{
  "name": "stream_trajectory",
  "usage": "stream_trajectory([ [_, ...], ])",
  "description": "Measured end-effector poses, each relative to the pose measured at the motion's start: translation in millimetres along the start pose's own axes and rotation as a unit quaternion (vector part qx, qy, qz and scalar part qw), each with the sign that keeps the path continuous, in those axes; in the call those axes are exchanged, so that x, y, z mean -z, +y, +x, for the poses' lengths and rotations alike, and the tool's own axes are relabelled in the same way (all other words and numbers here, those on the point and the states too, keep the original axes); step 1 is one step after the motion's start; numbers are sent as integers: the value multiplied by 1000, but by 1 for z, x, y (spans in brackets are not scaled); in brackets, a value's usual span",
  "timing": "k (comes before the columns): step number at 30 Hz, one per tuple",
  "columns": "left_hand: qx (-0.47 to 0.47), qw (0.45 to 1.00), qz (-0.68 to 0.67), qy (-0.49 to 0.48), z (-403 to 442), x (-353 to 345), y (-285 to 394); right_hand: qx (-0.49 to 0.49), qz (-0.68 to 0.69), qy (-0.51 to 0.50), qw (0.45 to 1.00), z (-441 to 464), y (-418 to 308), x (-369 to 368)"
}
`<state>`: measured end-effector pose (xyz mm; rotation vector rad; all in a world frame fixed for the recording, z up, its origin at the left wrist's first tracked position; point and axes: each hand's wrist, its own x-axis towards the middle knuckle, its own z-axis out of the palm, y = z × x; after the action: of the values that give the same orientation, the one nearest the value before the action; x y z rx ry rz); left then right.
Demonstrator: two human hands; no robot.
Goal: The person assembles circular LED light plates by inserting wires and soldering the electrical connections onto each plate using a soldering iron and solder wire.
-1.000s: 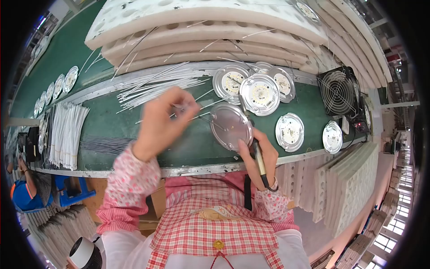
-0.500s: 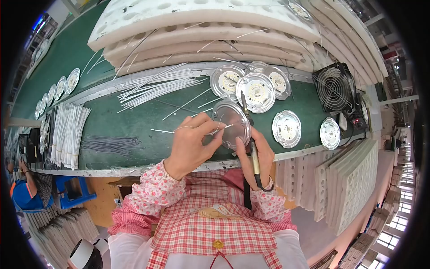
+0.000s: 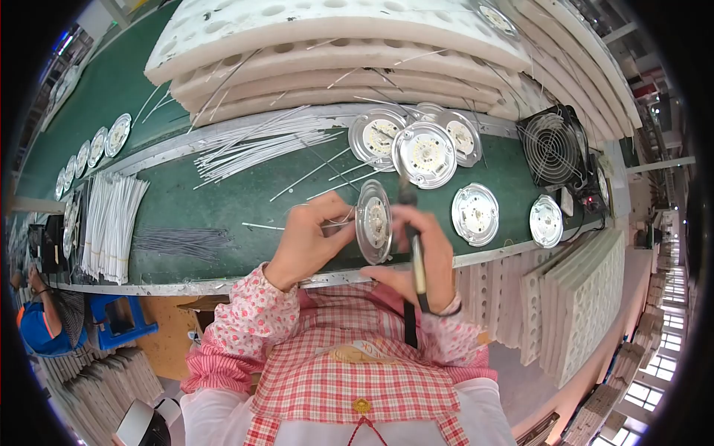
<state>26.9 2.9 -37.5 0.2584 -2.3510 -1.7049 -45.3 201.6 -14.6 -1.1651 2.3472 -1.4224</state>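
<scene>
A round LED lamp plate [image 3: 374, 223] is held nearly on edge above the bench, its LED face turned to the right. My left hand [image 3: 312, 241] is closed at the back of this plate, pinching a white wire [image 3: 260, 226] whose free end sticks out to the left. In my right hand [image 3: 428, 256] lies a soldering iron [image 3: 419, 271], pointing up and away, its tip smeared by motion. The right fingers are blurred close to the plate's right side, the thumb spread below it. Whether they touch the plate, I cannot tell.
More lamp plates [image 3: 424, 154] overlap behind my hands; others lie to the right near a black fan [image 3: 552, 146]. White wires [image 3: 260, 145], a white wire bundle [image 3: 111, 227] and grey wires [image 3: 182, 242] lie leftward. Foam trays [image 3: 335, 37] are stacked at the back. A person [image 3: 52, 320] sits far left.
The lamp plate has turned from showing its back to nearly edge-on, its LED face now visible. My right thumb has come off it, and the right hand with the soldering iron has shifted.
</scene>
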Motion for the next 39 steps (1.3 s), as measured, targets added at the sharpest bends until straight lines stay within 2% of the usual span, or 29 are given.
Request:
stream_trajectory([
  [2, 8, 1000, -13, -4, 0, 1, -5, 67, 31, -12, 997, 24, 19, 7],
  [3, 11, 1000, -23, -4, 0, 0, -7, 63, 62, -79, 993, 31, 35, 9],
  [6, 5, 999, -23, 27, 0, -3, -4, 77, 74, -98, 989, 39, 39, 0],
  [10, 22, 992, -68, 104, -12, -16, 1, 52, 88, -45, 994, 30, 36, -17],
  [13, 77, 995, -49, 50, -15, -6, 7, 27, 44, -13, 999, 21, 26, -20],
  [16, 36, 983, 171, 49, -13, -11, 23, 28, -13, 2, 1000, 13, 22, -27],
  [19, 101, 986, 124, 47, -7, -16, 13, 56, -81, 30, 995, 8, 14, -26],
  [22, 121, 992, 30, 26, 4, -14, 6, 74, -154, 46, 984, 0, 19, -24],
  [23, 6, 987, 150, 65, 4, -14, 3, 79, -181, 51, 979, -1, 21, -25],
  [26, -106, 923, 323, 180, 4, -12, 15, 41, -243, 49, 968, -5, 18, -35],
  [29, -116, 970, 212, -2, -10, 0, -13, 56, -266, 75, 959, 0, 12, -33],
  [32, -149, 969, 192, -35, -8, 7, -21, 117, -213, 38, 969, -10, 28, -13],
  [35, -145, 969, 190, -68, -5, 11, -16, -4, -14, 36, 999, -11, 13, 5],
  [39, -161, 962, 209, -74, -1, 9, -18, 65, 23, -19, 997, -7, 19, 22],
])
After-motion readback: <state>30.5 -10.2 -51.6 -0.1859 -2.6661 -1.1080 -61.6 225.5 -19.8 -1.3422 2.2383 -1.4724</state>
